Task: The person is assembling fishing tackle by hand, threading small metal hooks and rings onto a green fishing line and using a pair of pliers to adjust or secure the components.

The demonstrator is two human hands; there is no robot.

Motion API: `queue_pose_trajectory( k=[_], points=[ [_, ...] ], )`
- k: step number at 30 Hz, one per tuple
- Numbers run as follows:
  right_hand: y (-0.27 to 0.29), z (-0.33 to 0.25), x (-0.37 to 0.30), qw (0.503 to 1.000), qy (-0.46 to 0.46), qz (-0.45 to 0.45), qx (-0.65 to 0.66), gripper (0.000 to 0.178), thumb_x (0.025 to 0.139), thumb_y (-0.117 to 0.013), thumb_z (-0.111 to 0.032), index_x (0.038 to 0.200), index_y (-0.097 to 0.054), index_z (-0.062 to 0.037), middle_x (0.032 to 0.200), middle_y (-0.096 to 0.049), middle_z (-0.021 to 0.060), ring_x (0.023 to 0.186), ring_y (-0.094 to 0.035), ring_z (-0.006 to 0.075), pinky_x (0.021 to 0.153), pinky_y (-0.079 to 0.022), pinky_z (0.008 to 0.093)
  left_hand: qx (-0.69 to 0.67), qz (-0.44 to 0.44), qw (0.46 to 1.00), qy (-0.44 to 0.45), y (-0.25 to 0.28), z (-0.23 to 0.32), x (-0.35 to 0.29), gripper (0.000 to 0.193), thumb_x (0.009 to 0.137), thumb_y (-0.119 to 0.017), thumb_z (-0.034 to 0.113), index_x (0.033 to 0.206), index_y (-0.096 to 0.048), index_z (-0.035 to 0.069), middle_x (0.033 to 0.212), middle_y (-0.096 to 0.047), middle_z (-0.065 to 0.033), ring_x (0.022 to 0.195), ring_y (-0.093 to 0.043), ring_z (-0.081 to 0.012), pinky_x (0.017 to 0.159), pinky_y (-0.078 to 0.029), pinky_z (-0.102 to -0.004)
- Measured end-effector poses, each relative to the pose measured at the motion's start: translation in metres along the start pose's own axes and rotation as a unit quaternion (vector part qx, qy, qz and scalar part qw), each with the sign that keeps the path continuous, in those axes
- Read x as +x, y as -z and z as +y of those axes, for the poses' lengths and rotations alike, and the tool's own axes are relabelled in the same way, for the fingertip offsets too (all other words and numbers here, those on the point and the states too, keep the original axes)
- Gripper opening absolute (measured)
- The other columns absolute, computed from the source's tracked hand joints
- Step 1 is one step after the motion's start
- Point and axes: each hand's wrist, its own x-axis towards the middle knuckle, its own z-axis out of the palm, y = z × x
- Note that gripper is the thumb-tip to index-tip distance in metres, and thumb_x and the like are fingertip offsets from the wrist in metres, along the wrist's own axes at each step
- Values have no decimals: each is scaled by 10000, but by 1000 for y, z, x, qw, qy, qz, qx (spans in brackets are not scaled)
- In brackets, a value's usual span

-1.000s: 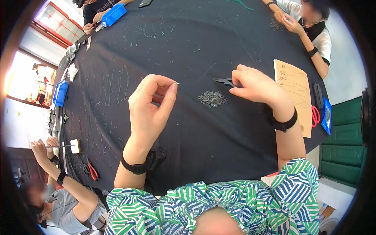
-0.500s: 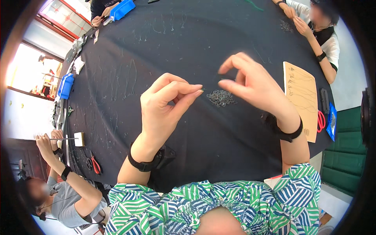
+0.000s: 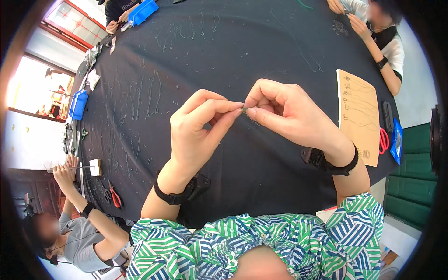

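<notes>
Pinching tiny metal piece (image 3: 244, 110) | L hand (image 3: 198, 128) + R hand (image 3: 284, 116) grips narrow | blue bins (image 3: 78, 103) contents unclear

Two blue bins (image 3: 141, 12) (image 3: 78, 104); two red-handled pliers (image 3: 115, 197) (image 3: 383, 140); one cardboard sheet (image 3: 358, 114).

One head cam, fisheye, looks steeply down at bench (image 3: 224, 51) w/ hands close below; edges bend.

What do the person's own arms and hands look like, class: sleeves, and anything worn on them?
Both forearms are bare. The left hand and right hand wear no gloves. Each wrist carries a black strap with a small black device. The top is green, blue and white striped.
</notes>
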Motion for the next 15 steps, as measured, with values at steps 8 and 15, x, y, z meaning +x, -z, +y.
queue_pose_trajectory(
  k=[8, 15],
  points=[
    [0, -1, -1, 1000, 6, 6, -3, 115, 913, -626, -114, 898, -595, -4, 622, -449, -27, 582, -386, 59, 540, -330, 253, -31, -9, 999, 16, -1, 2, -1, 133, 812, -710, -59, 925, -726, 10, 861, -657, -47, 675, -628, -81, 568, -492, -208],
    [0, -6, -1, 998, 27, 10, -57, 113, 880, -636, -105, 890, -583, -6, 608, -476, 45, 557, -432, 102, 528, -354, 288, -34, -7, 999, 23, 1, 6, -1, 92, 807, -717, -44, 879, -699, 10, 828, -634, -45, 624, -622, -87, 539, -488, -225]
  ],
)
